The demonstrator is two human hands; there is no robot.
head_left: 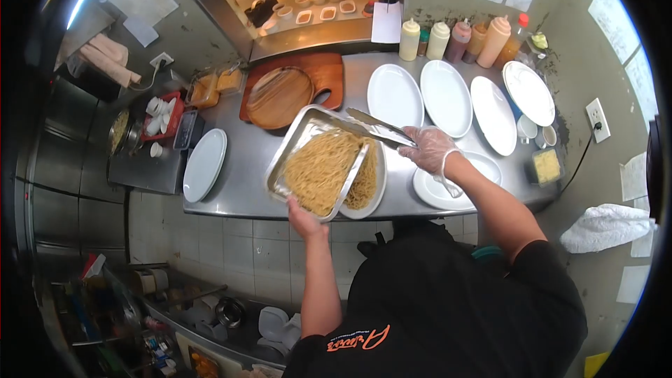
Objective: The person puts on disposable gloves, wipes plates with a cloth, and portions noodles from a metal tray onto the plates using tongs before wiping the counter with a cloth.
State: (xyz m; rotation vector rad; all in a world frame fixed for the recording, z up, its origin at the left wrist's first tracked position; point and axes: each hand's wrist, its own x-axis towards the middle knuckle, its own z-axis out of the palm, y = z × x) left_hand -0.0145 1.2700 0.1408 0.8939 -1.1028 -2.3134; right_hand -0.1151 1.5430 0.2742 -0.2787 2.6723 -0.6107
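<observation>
My left hand [306,220] grips the near edge of a metal tray [297,133], fingers hidden beneath it. Noodles [323,168] fill much of the tray, which is held over the counter and partly covers a white oval plate [381,180]. More noodles [362,185] lie on that plate. Gloved in clear plastic, my right hand [430,148] is closed around metal tongs [381,126], whose tips point left above the tray's far right corner. Below the right wrist lies another white oval plate [427,185], partly covered by the arm.
Several white oval plates [395,94] line the counter's back right, before squeeze bottles [497,38]. Wooden boards [280,94] lie behind the tray. One oval plate [205,166] sits at the left front edge. A container of yellow shreds [546,166] stands far right.
</observation>
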